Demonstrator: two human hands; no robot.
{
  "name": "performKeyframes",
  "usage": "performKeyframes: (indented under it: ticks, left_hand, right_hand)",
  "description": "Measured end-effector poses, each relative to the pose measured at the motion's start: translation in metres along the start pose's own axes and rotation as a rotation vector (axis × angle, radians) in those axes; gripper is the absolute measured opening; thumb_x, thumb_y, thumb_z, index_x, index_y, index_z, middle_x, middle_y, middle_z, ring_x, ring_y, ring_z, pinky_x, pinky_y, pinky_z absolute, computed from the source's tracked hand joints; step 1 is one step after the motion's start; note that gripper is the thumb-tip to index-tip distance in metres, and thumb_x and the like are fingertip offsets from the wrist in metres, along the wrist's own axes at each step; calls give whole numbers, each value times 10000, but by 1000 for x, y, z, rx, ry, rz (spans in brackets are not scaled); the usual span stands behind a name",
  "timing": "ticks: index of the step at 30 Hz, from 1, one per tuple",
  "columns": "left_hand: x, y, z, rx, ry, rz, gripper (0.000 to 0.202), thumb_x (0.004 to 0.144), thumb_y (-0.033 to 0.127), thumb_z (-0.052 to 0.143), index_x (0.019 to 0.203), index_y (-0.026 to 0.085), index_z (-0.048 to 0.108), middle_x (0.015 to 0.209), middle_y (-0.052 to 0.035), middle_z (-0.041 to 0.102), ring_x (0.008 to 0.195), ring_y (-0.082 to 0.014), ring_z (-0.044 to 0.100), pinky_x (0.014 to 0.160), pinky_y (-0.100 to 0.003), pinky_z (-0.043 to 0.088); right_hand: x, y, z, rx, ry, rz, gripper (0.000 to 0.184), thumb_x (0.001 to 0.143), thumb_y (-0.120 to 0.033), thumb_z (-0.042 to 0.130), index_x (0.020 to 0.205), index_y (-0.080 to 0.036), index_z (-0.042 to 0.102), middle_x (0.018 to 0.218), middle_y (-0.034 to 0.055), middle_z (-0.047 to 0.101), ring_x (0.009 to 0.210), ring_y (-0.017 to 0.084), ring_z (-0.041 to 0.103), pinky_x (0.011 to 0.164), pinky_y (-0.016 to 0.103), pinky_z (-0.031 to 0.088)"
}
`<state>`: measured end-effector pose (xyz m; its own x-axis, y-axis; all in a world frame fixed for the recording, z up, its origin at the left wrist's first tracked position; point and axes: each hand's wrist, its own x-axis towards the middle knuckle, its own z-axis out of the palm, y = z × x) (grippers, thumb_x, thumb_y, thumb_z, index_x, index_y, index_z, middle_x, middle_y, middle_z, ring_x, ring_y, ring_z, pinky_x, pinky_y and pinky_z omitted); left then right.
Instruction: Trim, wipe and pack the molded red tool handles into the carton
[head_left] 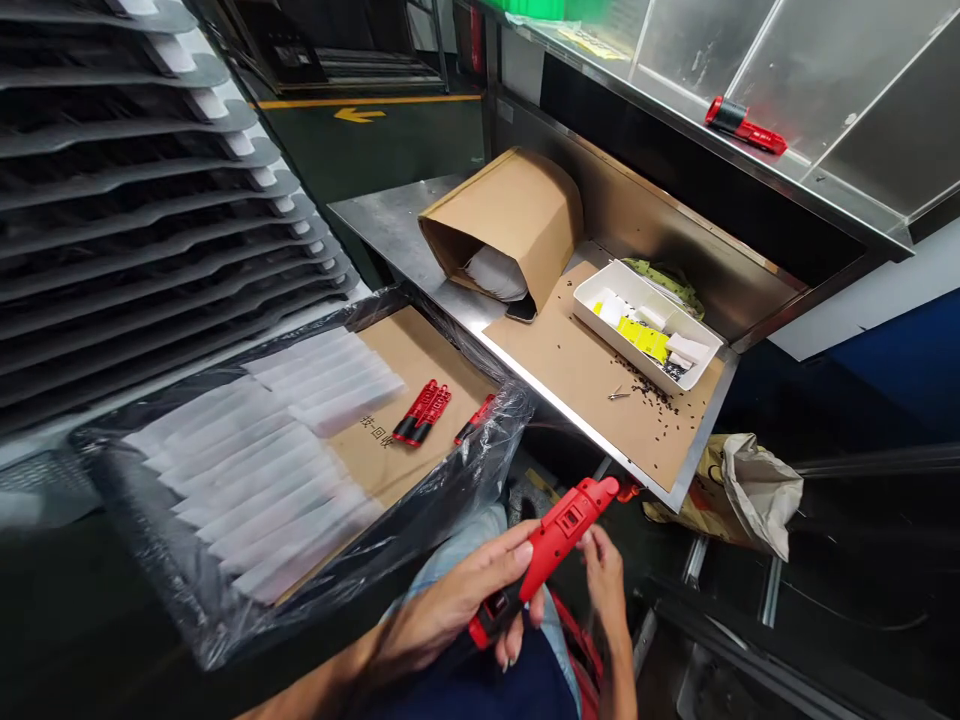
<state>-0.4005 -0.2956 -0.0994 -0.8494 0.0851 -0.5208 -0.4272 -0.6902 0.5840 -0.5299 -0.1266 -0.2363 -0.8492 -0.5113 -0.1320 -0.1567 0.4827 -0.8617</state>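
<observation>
My left hand (480,575) is wrapped round a long red and black plastic tool housing (556,537), tilted with its red tip up to the right. Small dark holes and a rectangular slot show on its red face. Close by the tip, my right hand (604,577) has its fingertips pinched together, partly behind the housing; what they grip is hidden. Ahead to the left, similar red and black pieces (422,412) lie on brown cardboard in a tray lined with black plastic (217,625). Another red piece (474,419) rests by the tray's near wall.
Wrapped white packets (262,460) fill the tray's left part. On the metal bench (382,212) are an open paper bag (517,215), a white bin (637,350) and scattered small black bits. A red tool (745,127) lies on the shelf. Stacked grey trays (135,210) stand left.
</observation>
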Motion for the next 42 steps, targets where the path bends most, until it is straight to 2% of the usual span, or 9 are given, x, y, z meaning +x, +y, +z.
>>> performKeyframes:
  ticks: [2,5,10,17,24,29,34,39,42]
  left_hand:
    - [0,-4,-3,38,-15,8,981,724,731,654,1449,160,319,711,16,670,488,-100,591,458,-179,453]
    - [0,-8,-7,64,-35,7,933,772,703,630,1467,173,303,739,13,662,523,-101,599,503,-192,470]
    - [-3,-6,-11,158,12,21,906,759,744,599,1445,201,364,739,21,637,518,-96,581,493,-188,449]
    - [-9,-3,-17,248,29,29,743,814,701,569,1402,262,452,802,26,620,586,-89,582,547,-178,450]
    - [-8,-5,-28,248,51,71,753,816,711,557,1392,242,434,857,3,642,579,-88,599,510,-170,438]
    - [-12,3,-34,82,-19,54,733,835,678,569,1369,200,418,875,-21,678,560,-88,620,480,-155,460]
    - [-9,11,-41,-135,-68,-13,710,837,633,590,1336,159,415,819,-41,717,489,-92,615,409,-135,455]
    - [-5,13,-44,-89,-70,-10,754,801,641,620,1337,152,417,797,-30,709,444,-95,597,364,-138,426]
    - [-5,12,-44,-35,-36,3,646,866,589,562,1328,154,442,794,-26,703,434,-78,572,369,-128,400]
  right_hand:
    - [9,-25,-13,58,50,-5,523,985,-555,348,1108,-169,679,816,46,691,678,165,627,612,278,506]
    - [16,-70,-32,179,140,-68,536,980,-548,356,1228,-165,636,858,47,684,616,139,560,595,271,462]
    - [10,-114,-42,149,115,-146,502,965,-532,399,1103,-173,721,617,0,567,556,148,494,575,281,424]
    - [7,-112,-35,109,119,-137,455,965,-497,416,1104,-195,727,767,48,676,682,182,602,627,301,469]
    - [17,-122,-26,86,88,-170,407,956,-469,454,1096,-205,730,841,58,716,742,194,652,656,307,507]
    - [26,-129,-18,94,81,-192,363,940,-446,500,1037,-191,740,930,71,741,798,194,676,725,311,535]
    - [30,-137,-18,94,75,-181,351,922,-452,526,982,-188,749,862,65,741,783,199,679,695,302,540]
    - [31,-137,-19,65,-1,-158,336,911,-466,547,990,-186,714,851,48,717,718,172,645,694,294,526]
    - [32,-134,-19,40,-25,-124,351,860,-508,611,943,-173,674,718,9,652,598,142,574,576,257,473]
